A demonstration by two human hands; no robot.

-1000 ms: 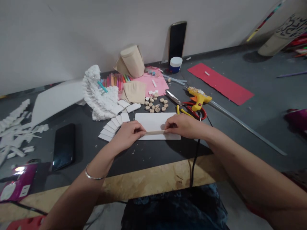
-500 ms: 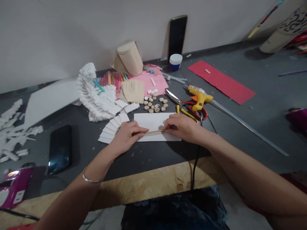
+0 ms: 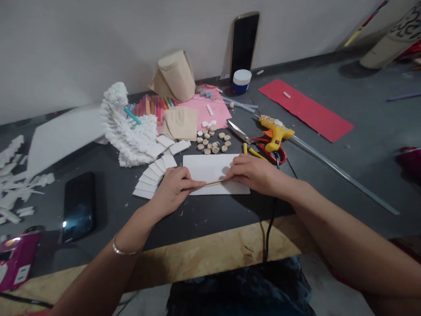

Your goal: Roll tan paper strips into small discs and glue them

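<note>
A narrow strip of tan paper lies across a white rectangular board, folded or rolled thin. My left hand pinches or presses its left end, index finger stretched along it. At the strip's other end, the closed fingers of my right hand hold it down against the board. Part of each end is hidden under my fingertips. Beside my left hand, white rectangular pieces are fanned out. Behind the board sit several small tan paper coils.
Red-handled scissors and a yellow glue gun lie right of the coils. A white ruffled shape, a tan paper roll and a white-lidded jar stand behind. A dark phone rests at left, red paper at right.
The tan strip looks narrower between my hands. My left index finger has slid slightly right along it, and my right fingers are drawn closer together. The camera view has shifted a little.
</note>
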